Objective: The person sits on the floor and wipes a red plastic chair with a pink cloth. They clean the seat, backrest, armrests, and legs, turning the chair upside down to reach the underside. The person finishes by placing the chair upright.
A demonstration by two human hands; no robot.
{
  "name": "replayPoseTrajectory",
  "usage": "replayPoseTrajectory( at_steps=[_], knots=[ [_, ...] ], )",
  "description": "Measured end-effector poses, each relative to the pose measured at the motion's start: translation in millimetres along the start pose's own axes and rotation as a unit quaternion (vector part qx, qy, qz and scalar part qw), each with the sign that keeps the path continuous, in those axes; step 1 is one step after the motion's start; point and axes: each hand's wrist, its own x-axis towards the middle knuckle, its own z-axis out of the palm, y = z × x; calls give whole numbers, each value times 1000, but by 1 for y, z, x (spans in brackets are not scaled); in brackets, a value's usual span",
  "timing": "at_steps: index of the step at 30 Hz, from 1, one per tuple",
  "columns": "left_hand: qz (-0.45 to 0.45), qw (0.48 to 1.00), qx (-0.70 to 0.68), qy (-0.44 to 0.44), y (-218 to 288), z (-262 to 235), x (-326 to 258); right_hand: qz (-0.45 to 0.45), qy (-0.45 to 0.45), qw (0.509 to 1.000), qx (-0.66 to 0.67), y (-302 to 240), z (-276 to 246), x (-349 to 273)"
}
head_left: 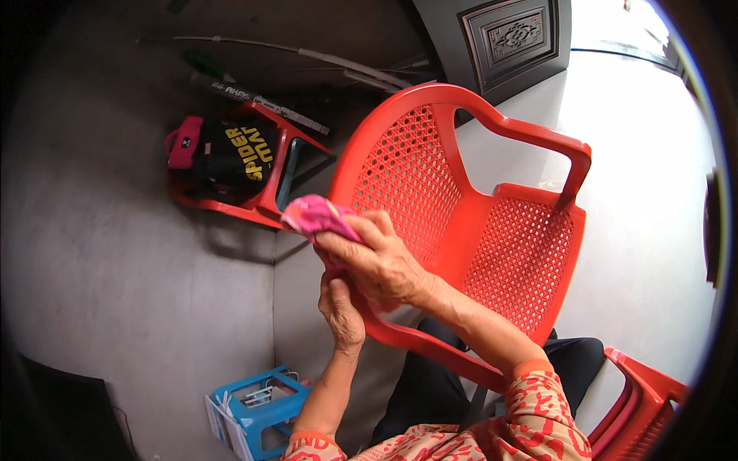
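Note:
A red plastic armchair (453,230) with a woven-pattern back and seat is tilted in front of me, over my legs. My right hand (380,257) is closed around a bunched pink cloth (317,217) at the near side of the chair's back. Just below it, my left hand (340,311) grips the chair's edge near where the armrest meets the back. The right hand partly covers that spot, so the left fingers show only in part.
Behind, at the left, a black bag (238,161) with yellow lettering rests on another red chair (223,206). A blue plastic stool (265,407) stands lower left. More red chairs (646,407) are at lower right. A dark carved door (515,42) stands at the back.

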Motion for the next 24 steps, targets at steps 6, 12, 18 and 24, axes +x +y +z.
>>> replayPoseTrajectory(
  at_steps=[6,12,18,24],
  knots=[
    [-4,998,64,-6,14,8,3,16,72,992,-99,61,-28,50],
    [10,998,48,33,13,13,1,85,91,984,-127,113,-57,54],
    [16,997,65,26,18,13,0,186,190,946,-187,159,-67,36],
    [21,998,62,20,19,17,4,134,246,952,-120,134,-25,34]
  ],
)
